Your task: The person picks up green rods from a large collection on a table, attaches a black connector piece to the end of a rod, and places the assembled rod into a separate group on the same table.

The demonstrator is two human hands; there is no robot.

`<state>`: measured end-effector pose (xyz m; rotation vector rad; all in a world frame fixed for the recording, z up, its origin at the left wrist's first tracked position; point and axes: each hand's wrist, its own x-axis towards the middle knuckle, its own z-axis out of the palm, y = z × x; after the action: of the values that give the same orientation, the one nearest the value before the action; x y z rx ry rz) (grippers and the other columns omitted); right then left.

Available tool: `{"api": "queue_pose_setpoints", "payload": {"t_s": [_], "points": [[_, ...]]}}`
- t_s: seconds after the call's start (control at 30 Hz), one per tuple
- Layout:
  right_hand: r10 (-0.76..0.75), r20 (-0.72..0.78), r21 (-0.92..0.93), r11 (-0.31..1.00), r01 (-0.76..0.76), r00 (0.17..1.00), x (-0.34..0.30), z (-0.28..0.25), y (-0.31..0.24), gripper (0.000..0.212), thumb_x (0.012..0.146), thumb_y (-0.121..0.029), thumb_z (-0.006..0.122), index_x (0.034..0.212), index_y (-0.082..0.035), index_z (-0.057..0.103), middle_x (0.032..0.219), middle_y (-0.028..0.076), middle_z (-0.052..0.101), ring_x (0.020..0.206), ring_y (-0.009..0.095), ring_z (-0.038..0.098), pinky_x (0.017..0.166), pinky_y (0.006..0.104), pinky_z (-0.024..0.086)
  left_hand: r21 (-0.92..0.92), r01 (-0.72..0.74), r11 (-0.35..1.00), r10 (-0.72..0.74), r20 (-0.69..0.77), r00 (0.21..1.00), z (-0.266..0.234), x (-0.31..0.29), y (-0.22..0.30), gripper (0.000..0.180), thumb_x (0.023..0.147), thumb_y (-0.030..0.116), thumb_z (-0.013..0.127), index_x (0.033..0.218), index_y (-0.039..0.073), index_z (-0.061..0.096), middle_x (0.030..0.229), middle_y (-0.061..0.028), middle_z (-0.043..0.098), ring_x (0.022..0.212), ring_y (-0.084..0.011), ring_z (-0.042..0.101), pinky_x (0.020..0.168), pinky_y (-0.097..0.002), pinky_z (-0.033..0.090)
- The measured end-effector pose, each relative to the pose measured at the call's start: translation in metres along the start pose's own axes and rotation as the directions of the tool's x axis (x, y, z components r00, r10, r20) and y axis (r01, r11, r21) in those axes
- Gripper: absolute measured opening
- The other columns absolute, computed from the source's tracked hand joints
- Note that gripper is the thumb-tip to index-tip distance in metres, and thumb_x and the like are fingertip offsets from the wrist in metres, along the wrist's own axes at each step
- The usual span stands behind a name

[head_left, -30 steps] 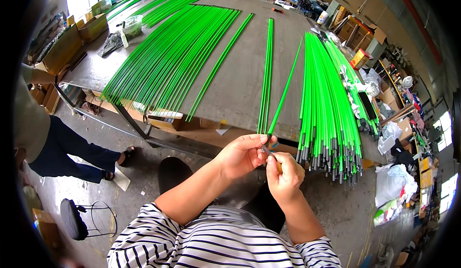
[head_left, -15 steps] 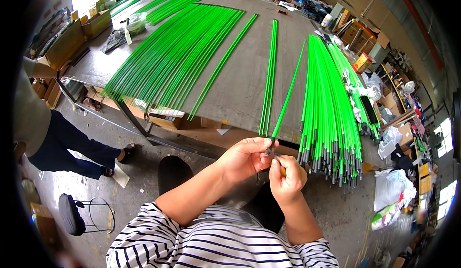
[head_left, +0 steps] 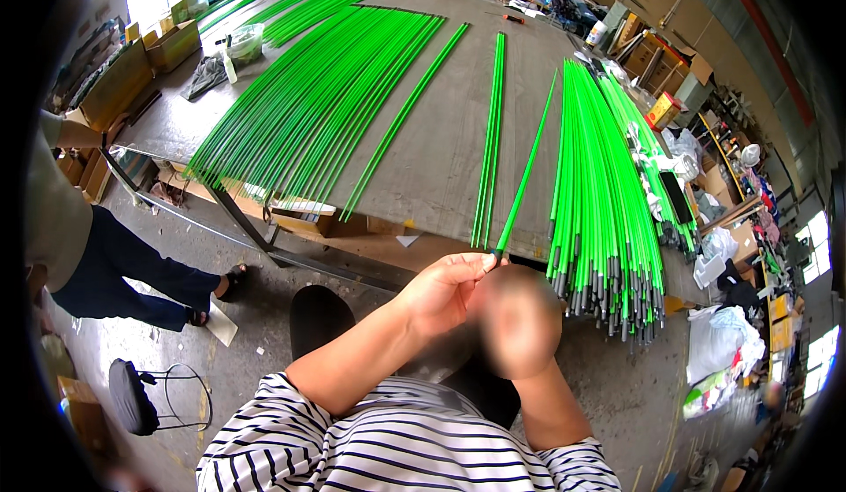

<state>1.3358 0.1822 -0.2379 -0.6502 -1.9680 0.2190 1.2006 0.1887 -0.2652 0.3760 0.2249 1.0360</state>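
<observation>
My left hand [head_left: 442, 296] is closed, thumb and fingers pinching the dark lower end of a slim green rod [head_left: 530, 167]. This rod tapers away from me over the table. Close against the left hand is my right hand [head_left: 520, 333]; a blur covers its fingers, so whatever it holds is hidden. Just left of the held rod lie a few green rods [head_left: 495, 130] side by side. To its right is a thick bundle of green rods [head_left: 599, 175] with dark grey ends hanging past the table edge.
A wide row of green rods [head_left: 308, 104] covers the left part of the grey table [head_left: 441, 157]. A person [head_left: 106, 254] stands at the left, near a black stool [head_left: 132, 395]. A plastic bag [head_left: 247, 42] and cardboard boxes [head_left: 115, 73] are farther back.
My left hand keeps its pinch on the green rod. Half a second ago my right hand showed a yellowish piece in its fingers; now that hand is blurred. The view has shifted slightly.
</observation>
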Motion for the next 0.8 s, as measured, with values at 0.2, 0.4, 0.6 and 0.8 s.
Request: {"api": "queue_pose_setpoints", "payload": {"t_s": [0.2,0.4,0.6,0.8], "points": [[0.127,0.123,0.122,0.982,-0.143,0.984,-0.001,-0.011,0.015,0.007,0.076,-0.002,0.053,0.077,-0.002,0.061,0.074,0.011,0.061,0.067,0.024,0.059,0.06,0.0317,0.047,-0.028,-0.027,0.999,0.025,-0.078,0.997,0.0,-0.001,-0.005,0.015,0.087,0.021,0.053,0.082,0.007,0.057,0.067,0.0051,0.054,0.058,-0.0052,0.05,0.055,-0.02,0.043],[-0.032,0.384,0.267,0.96,-0.078,0.923,0.01,-0.016,0.023,0.014,0.074,-0.004,0.059,0.088,0.0,0.061,0.083,0.011,0.064,0.072,0.021,0.063,0.062,0.0276,0.05,-0.048,-0.011,0.999,0.013,0.038,0.999,-0.009,-0.004,-0.005,0.018,0.089,0.022,0.051,0.078,0.009,0.056,0.061,0.0048,0.052,0.049,-0.005,0.047,0.046,-0.0189,0.039],[0.662,-0.043,0.253,0.732,-0.633,0.748,-0.002,0.006,0.038,0.012,0.083,-0.011,0.054,0.082,0.0,0.057,0.07,0.007,0.057,0.062,0.011,0.054,0.057,0.0258,0.045,0.021,-0.013,1.0,0.017,-0.212,0.977,0.002,-0.008,0.003,0.019,0.089,0.023,0.05,0.092,0.005,0.057,0.063,0.0026,0.054,0.05,-0.0072,0.049,0.046,-0.0191,0.039],[0.286,-0.156,-0.597,0.735,-0.321,0.946,-0.005,0.031,0.149,0.018,0.077,-0.011,0.042,0.079,0.001,0.055,0.073,0.023,0.055,0.071,0.037,0.054,0.062,0.0453,0.043,0.141,0.005,0.99,0.013,-0.124,0.992,-0.002,-0.003,0.007,0.027,0.089,0.022,0.048,0.106,0.001,0.05,0.061,0.0016,0.042,0.047,-0.0067,0.035,0.042,-0.0195,0.029]]}}
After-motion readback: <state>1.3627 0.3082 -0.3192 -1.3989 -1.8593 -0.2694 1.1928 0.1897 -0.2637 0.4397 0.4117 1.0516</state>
